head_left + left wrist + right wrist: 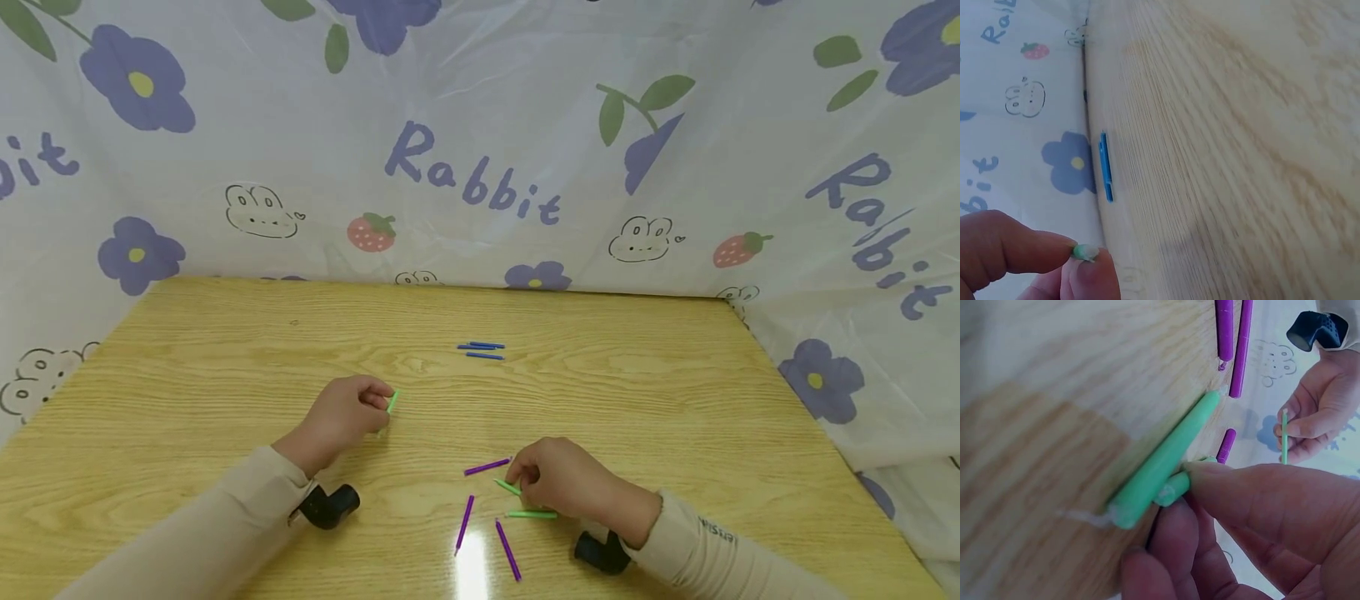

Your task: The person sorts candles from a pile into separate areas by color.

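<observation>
My left hand (pixel 343 419) pinches a thin green candle (pixel 393 401) between thumb and fingers, above the left-middle of the table. In the left wrist view that candle (pixel 1087 252) shows end-on at the fingertips. My right hand (pixel 567 477) pinches a second green candle (pixel 507 486) low over the table. Just beside it, a third green candle (pixel 1163 464) lies on the wood with its pale wick showing. Around the right hand are purple candles: one (pixel 487 467) behind, one (pixel 464 524) at the left, and one (pixel 507 550) in front.
Several blue candles (pixel 484 356) lie together farther back on the wooden table (pixel 637 367). Behind the table hangs a white patterned cloth (pixel 480 100), which also runs down both sides. A black wrist camera (pixel 330 506) sits at the left cuff, another (pixel 602 552) at the right.
</observation>
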Action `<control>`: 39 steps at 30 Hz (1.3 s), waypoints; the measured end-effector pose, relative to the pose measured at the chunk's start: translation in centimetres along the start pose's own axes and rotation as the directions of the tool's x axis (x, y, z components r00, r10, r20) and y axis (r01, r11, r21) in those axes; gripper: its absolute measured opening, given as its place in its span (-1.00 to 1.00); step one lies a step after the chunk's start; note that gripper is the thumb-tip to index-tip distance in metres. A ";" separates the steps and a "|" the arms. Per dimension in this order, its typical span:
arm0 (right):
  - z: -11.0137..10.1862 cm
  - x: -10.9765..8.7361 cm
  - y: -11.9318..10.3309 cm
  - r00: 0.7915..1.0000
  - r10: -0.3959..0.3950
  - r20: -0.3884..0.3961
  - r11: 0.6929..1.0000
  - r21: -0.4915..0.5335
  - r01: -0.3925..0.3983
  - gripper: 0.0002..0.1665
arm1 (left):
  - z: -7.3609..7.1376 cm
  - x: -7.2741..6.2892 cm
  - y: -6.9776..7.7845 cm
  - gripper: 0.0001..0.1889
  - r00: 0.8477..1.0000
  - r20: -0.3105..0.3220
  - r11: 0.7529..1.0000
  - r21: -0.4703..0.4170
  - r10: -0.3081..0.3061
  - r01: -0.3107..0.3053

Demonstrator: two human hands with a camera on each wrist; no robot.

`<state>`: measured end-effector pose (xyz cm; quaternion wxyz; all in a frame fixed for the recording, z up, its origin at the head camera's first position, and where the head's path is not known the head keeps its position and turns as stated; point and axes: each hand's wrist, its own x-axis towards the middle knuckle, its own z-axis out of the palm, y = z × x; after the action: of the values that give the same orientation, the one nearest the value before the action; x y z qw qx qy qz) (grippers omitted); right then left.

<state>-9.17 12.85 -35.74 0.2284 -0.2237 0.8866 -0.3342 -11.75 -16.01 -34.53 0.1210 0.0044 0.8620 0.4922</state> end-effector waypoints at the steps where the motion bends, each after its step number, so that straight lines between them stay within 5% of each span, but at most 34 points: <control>1: 0.0 0.0 0.0 1.000 -0.001 0.000 1.000 0.002 0.001 -0.73 | -0.1 0.1 -0.1 -0.63 1.000 0.002 1.000 -0.004 -0.003 0.003; 19: 0.0 0.0 0.1 1.000 0.001 0.004 1.000 0.005 -0.001 -0.75 | -1.0 2.5 -1.0 -0.65 0.996 -0.025 0.997 -0.020 -0.080 0.080; 39: 0.0 0.1 0.1 1.000 -0.006 -0.004 1.000 -0.009 0.006 -0.73 | -1.1 5.1 -0.8 -0.63 0.995 -0.032 0.996 0.004 -0.091 0.092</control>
<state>-9.27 12.90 -35.85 0.2246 -0.2266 0.8880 -0.3311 -16.82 -16.74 -35.67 0.1296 -0.0425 0.8646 0.4836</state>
